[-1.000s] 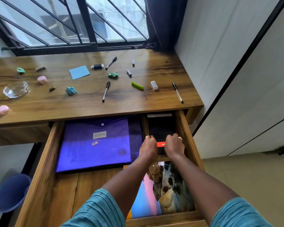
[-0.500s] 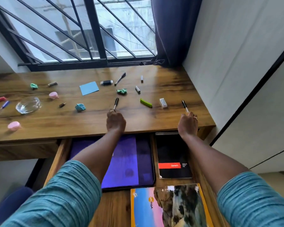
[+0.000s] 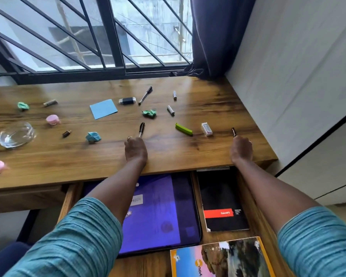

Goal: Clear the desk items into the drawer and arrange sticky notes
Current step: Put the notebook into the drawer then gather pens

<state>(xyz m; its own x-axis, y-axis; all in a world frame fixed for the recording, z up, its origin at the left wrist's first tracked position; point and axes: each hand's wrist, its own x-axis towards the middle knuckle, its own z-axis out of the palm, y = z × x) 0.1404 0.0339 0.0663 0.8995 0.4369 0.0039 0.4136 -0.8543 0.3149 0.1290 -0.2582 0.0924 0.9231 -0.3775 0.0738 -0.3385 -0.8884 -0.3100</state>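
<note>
The wooden desk (image 3: 188, 148) holds scattered small items. My left hand (image 3: 135, 150) rests on it with fingers curled over the near end of a black pen (image 3: 141, 128). My right hand (image 3: 241, 149) is curled the same way over the near end of a second black pen (image 3: 233, 131) near the desk's right edge. Both pens still lie on the wood. A flat blue sticky note (image 3: 103, 108) lies further back. Below the desk edge the drawer (image 3: 70, 198) stands open, holding a purple folder (image 3: 158, 212), a black notepad (image 3: 222, 198) and a colourful book (image 3: 224, 258).
Also on the desk are crumpled notes, green (image 3: 149, 113), teal (image 3: 93, 136) and green (image 3: 23, 106), a USB stick (image 3: 127, 100), a third pen (image 3: 145, 95), two batteries (image 3: 170, 110), a green clip (image 3: 183, 129), a white eraser (image 3: 207, 128), pink pieces (image 3: 53, 119) and a glass bowl (image 3: 15, 133). A wall flanks the right.
A second ago both hands were in the drawer on the black notepad. They have left it there and moved up onto the desk, one onto each black pen.
</note>
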